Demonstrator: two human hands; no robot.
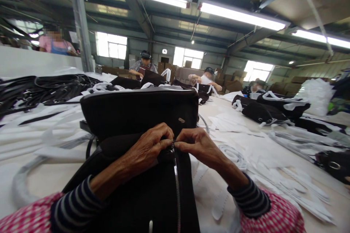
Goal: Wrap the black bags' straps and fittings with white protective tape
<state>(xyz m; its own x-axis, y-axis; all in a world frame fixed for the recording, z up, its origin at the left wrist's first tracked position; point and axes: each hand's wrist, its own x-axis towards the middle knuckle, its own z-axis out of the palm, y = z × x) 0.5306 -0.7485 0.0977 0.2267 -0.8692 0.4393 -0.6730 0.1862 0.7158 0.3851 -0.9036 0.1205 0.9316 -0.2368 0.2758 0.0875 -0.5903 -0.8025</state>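
A black bag (pixel 136 193) lies in front of me, its upper panel raised at the back with a small metal badge (pixel 181 120) on it. A silver zipper (pixel 176 178) runs down the bag's right side. At the upper end of this zipper my left hand (pixel 157 140) pinches with thumb and index finger. My right hand (pixel 197 142) pinches close beside it, fingertips almost meeting the left ones. Whatever small part sits between the fingertips is mostly hidden, though the zipper's top end is right there.
Black straps (pixel 41 91) are heaped at the left. White wrapping strips (pixel 295 185) lie over the table at the right, near more black bags (pixel 265 111). Several co-workers sit or stand beyond the table. A metal post (pixel 82 22) rises at the left.
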